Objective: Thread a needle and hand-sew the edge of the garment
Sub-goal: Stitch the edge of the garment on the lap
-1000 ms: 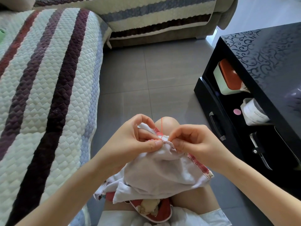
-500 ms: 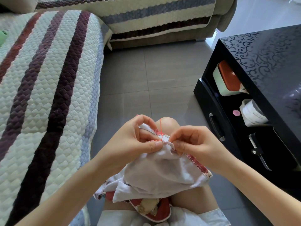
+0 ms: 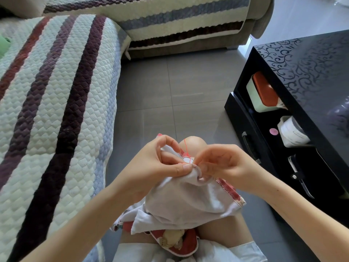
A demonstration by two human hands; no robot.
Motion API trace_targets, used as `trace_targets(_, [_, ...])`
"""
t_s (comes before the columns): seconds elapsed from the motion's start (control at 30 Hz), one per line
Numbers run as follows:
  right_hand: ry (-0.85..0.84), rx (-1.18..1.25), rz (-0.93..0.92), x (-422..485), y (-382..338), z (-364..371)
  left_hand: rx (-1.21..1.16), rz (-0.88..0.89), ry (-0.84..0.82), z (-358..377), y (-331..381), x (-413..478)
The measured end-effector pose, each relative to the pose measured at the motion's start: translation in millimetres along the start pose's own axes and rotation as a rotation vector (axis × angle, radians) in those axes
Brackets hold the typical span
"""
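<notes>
Down on the lap, a white garment [image 3: 188, 201] with a red-stitched hem is lying bunched over the person's bare thighs. A red-and-white printed piece of cloth [image 3: 181, 242] is showing under it.

Left hand [image 3: 156, 163] is pinching the garment's top edge, thumb on the near side, fingers curling behind the fold. Right hand [image 3: 224, 163] is gripping the same edge just beside it. Its thumb and forefinger tips are closing together at the hem and its lower fingers are curling under the fold. The two hands are nearly touching.

Red thread [image 3: 186, 148] is rising from the hem between the hands, slightly slack, in front of the knee [image 3: 192, 141]. The needle is too small to make out, so I can't tell if it's in the right pinch.

Grey tile floor [image 3: 170, 87] is running beyond the knee. A sofa with a quilted striped cover [image 3: 56, 110] is sitting on the person's left. A black cabinet [image 3: 311, 69] is standing on the right. A box with an orange lid [image 3: 262, 93], a white jar [image 3: 291, 132] and a small pink disc [image 3: 273, 131] are sitting on its open shelf.
</notes>
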State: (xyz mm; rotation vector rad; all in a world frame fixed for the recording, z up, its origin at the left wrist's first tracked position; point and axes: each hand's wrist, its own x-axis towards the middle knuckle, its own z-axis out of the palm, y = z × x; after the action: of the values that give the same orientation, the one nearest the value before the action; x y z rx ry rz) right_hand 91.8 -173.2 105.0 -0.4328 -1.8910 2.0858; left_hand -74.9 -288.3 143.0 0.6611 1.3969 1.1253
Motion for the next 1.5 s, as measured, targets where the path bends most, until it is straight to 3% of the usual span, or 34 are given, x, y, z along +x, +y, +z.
trace_targets(0.13, [0.094,-0.214,0.013,0,9,-4,-0.048,0.025,0.012,0,-2,0])
trace_targets(0.33, [0.100,-0.010,-0.039,-1,4,9,-0.063,0.089,0.036,2,2,2])
trace_targets(0.5, [0.133,-0.032,-0.080,-1,6,12,-0.102,0.092,0.103,2,0,6])
trace_targets(0.67, [0.148,-0.305,-0.202,-6,4,17,-0.116,0.057,0.148,4,-4,9])
trace_targets(0.8, [0.317,-0.512,-0.305,-1,4,26,-0.153,0.072,0.164,5,-6,12])
trace_targets(0.9, [0.482,-0.646,-0.483,5,3,28,-0.196,0.072,0.176,7,-7,13])
trace_targets(1.0, [0.524,-0.737,-0.573,6,-1,25,-0.225,0.096,0.202,8,-7,14])
trace_targets(1.1, [0.478,-0.420,-0.493,0,-12,24,-0.164,0.141,0.260,9,-9,17])
trace_targets(1.2, [0.559,-0.080,-0.418,-5,-33,14,-0.124,0.130,0.325,5,-13,21])
trace_targets(1.33, [0.488,0.270,-0.268,-1,-53,-6,-0.239,0.033,0.222,-1,-3,27])
trace_targets(1.5, [0.436,0.336,-0.198,10,-65,-24,-0.297,0.013,0.098,-1,35,34])
